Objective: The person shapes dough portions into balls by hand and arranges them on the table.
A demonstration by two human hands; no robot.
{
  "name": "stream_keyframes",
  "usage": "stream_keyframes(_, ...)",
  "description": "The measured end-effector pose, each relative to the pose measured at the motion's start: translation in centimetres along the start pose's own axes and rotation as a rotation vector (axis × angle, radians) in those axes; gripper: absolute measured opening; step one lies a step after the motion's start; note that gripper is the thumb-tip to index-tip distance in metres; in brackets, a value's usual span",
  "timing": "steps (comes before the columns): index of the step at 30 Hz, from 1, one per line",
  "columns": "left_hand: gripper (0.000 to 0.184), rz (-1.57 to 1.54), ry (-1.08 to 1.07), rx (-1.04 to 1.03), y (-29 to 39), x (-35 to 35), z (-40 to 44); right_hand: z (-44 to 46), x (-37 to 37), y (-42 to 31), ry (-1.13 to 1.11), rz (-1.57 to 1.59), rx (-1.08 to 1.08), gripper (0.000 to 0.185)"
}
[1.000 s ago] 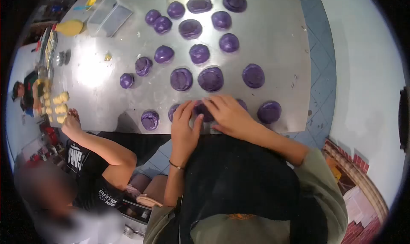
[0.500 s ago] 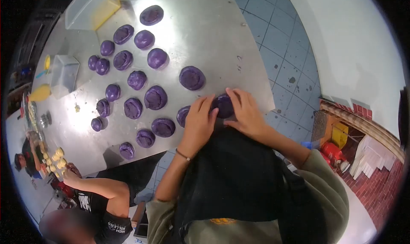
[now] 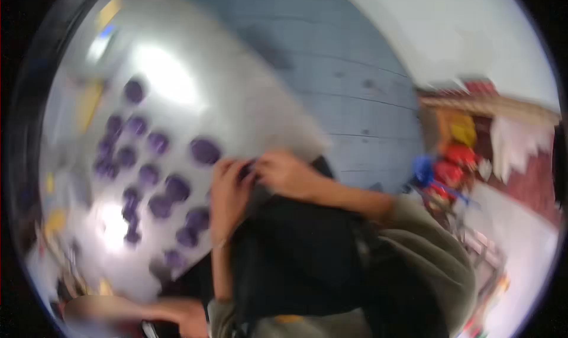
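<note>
The view is smeared by motion. Near the corner of the metal table (image 3: 248,83), my left hand (image 3: 229,190) and my right hand (image 3: 287,173) meet around a dark purple dough piece (image 3: 245,171), mostly covered by their fingers. Just beyond my left hand lies a flattened purple dough round (image 3: 205,151). Several more purple pieces spread over the table to the left, among them one at the far side (image 3: 134,90) and one close to the near edge (image 3: 174,258).
A co-worker's arm (image 3: 177,311) shows at the lower left. Blurred yellow and pale items line the table's far left side. Blue floor tiles (image 3: 355,119) lie past the table edge; red and blue objects (image 3: 449,172) are at the right.
The view has swung to the right, so the table and dough pieces appear rotated and farther left. Both my hands remain around a dough piece.
</note>
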State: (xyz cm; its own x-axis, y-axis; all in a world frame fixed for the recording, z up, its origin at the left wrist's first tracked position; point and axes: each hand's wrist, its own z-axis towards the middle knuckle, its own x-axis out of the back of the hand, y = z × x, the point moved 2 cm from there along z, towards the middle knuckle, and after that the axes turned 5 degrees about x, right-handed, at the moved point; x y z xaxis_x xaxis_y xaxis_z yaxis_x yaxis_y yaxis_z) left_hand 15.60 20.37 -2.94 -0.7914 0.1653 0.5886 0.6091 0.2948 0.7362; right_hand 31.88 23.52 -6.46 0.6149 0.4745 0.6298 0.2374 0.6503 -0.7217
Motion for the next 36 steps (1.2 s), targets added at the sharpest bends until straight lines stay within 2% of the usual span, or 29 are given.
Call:
stream_keyframes(2, 0.055, 0.014, -0.129, -0.08, -1.6, 0.3, -1.0, -0.1, -0.5, 0.1, 0.085, 0.007, -0.032, 0.023)
stream_keyframes(3, 0.059, -0.006, -0.178, -0.021, -0.7, 0.5, -1.3, -0.2, -0.7, 0.2, 0.065, 0.126, -0.084, 0.022)
stream_keyframes(6, 0.053, 0.058, -0.09, -0.106, -0.3, -0.3, -0.6, 0.2, 0.3, 0.1, 0.042, 0.004, -0.105, 0.027)
stream_keyframes(8, 0.051, 0.084, -0.034, -0.138, -1.2, -0.2, -0.3, 0.1, 1.1, -0.2, 0.072, 0.114, -0.128, 0.034)
stream_keyframes(10, 0.042, -0.068, -0.045, -0.043, -1.9, 0.0, -0.3, -0.5, 1.1, -0.3, 0.097, 0.167, -0.163, 0.038)
stream_keyframes(13, 0.034, -0.074, -0.038, 0.067, -0.6, 0.6, -0.4, -0.9, 1.5, -0.3, 0.062, 0.242, -0.262, 0.043)
stream_keyframes(14, 0.031, -0.077, -0.014, 0.036, -0.4, 0.5, -0.3, -0.5, 1.1, -0.3, 0.013, 0.265, -0.31, 0.045)
stream_keyframes(15, 0.029, 0.066, 0.001, -0.041, 0.0, 0.8, -0.4, -0.8, 0.3, 0.0, 0.028, 0.122, -0.236, 0.041)
stream_keyframes(17, 0.022, 0.19, 0.002, -0.081, 1.8, 1.3, -0.1, -0.1, 1.2, -0.4, 0.032, 0.17, -0.281, 0.033)
stream_keyframes(19, 0.02, 0.179, 0.029, -0.043, 1.9, 0.8, -0.1, 0.3, 2.2, -1.1, 0.072, 0.203, -0.34, 0.023)
stream_keyframes(21, 0.023, 0.174, 0.119, -0.127, 2.1, 0.2, 0.2, 0.5, 2.0, -0.9, 0.106, 0.22, -0.294, 0.018)
stream_keyframes(23, 0.027, 0.184, 0.17, -0.171, 1.5, -0.2, -0.1, 0.8, 1.7, -0.7, 0.059, 0.116, -0.303, 0.027)
stream_keyframes(24, 0.04, 0.093, 0.144, -0.088, 1.6, -0.4, -0.3, 1.2, 2.0, -0.9, 0.055, 0.12, -0.294, 0.027)
stream_keyframes(25, 0.053, -0.003, 0.114, -0.008, 1.6, -0.5, -0.4, 1.6, 2.2, -1.0, 0.03, 0.148, -0.388, 0.035)
stream_keyframes(26, 0.053, -0.015, 0.118, -0.003, 1.8, -0.2, -0.8, 1.6, 2.6, -1.2, -0.002, 0.171, -0.485, 0.044)
stream_keyframes(28, 0.07, 0.141, 0.172, -0.121, 2.3, 1.1, -1.4, 2.0, 3.2, -1.5, -0.019, 0.182, -0.506, 0.051)
stream_keyframes(29, 0.07, 0.137, 0.177, -0.118, 2.3, 0.9, -1.4, 2.2, 3.4, -1.5, -0.03, 0.194, -0.525, 0.058)
stream_keyframes(31, 0.055, -0.036, 0.118, 0.064, 2.0, 0.0, -1.5, 2.4, 3.6, -1.5, -0.018, 0.177, -0.489, 0.06)
stream_keyframes(32, 0.055, -0.042, 0.125, 0.071, 1.9, -0.6, -1.5, 2.6, 3.6, -1.5, 0.002, 0.165, -0.454, 0.063)
stream_keyframes(34, 0.061, 0.047, 0.148, -0.065, 1.9, -1.6, -1.1, 2.8, 3.6, -1.3, -0.012, 0.217, -0.471, 0.066)
stream_keyframes(35, 0.061, 0.046, 0.151, -0.063, 2.0, -1.7, -0.9, 2.8, 3.6, -1.3, -0.017, 0.27, -0.497, 0.069)
stream_keyframes(36, 0.053, 0.116, 0.157, -0.08, 2.2, -1.7, -0.6, 3.0, 3.8, -1.4, -0.017, 0.269, -0.495, 0.069)
